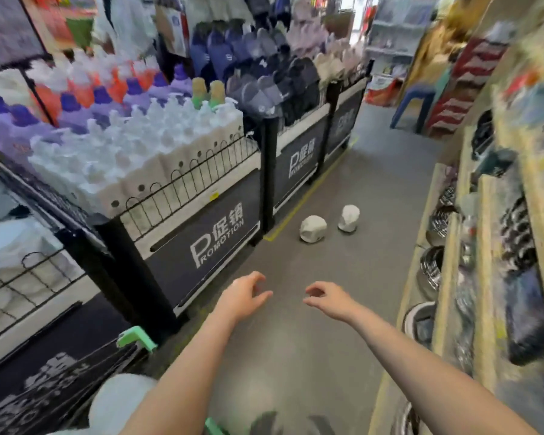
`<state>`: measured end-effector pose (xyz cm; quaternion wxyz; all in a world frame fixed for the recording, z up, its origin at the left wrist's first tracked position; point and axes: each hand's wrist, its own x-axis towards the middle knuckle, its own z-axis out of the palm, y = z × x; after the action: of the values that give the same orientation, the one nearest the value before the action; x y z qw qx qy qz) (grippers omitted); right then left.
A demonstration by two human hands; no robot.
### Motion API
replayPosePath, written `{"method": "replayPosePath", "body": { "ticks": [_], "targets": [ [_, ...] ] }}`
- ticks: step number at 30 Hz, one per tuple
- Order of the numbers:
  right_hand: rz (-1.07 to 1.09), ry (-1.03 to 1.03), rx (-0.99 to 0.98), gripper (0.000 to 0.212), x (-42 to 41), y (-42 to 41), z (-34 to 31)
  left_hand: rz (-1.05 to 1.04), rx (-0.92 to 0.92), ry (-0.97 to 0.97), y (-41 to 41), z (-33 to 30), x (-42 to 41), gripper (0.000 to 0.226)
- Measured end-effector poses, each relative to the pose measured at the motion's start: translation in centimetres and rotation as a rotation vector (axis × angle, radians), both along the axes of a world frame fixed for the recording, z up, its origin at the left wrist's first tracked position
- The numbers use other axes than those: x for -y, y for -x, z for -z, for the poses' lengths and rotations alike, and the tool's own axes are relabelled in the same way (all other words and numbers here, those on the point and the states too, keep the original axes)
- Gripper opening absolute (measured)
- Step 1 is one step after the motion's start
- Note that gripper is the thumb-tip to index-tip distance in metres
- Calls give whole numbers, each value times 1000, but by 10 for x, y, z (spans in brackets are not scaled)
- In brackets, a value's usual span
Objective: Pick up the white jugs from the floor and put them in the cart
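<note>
Two white jugs lie on the grey aisle floor ahead: one jug [313, 228] on the left, a second jug [348, 218] just right of it and a little farther off. My left hand [244, 295] and my right hand [325, 297] reach forward over the floor, both empty, fingers curled and apart, well short of the jugs. The cart [76, 381] is at the lower left, a black wire basket with green corner pieces [135, 339]. A white jug [120, 400] shows inside it, partly hidden by my left forearm.
Black promotion bins [208, 237] full of white pump bottles and slippers line the left of the aisle. Wooden shelves [484, 262] with metal bowls and pans run along the right. A blue plastic stool [413, 102] stands far down the aisle.
</note>
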<state>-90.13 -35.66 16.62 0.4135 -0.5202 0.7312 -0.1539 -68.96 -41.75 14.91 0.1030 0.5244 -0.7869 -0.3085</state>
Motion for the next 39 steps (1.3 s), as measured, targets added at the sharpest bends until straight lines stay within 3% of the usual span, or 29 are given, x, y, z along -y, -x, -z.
{"method": "replayPosePath", "body": {
  "ticks": [10, 26, 39],
  "targets": [
    [293, 100, 51, 33, 98, 202, -20, 170, -122, 28, 227, -44, 143, 38],
    [588, 147, 132, 38, 333, 390, -5, 381, -177, -33, 428, -35, 450, 36],
    [674, -32, 225, 40, 490, 555, 87, 480, -7, -116, 581, 46, 630, 44]
  ]
}}
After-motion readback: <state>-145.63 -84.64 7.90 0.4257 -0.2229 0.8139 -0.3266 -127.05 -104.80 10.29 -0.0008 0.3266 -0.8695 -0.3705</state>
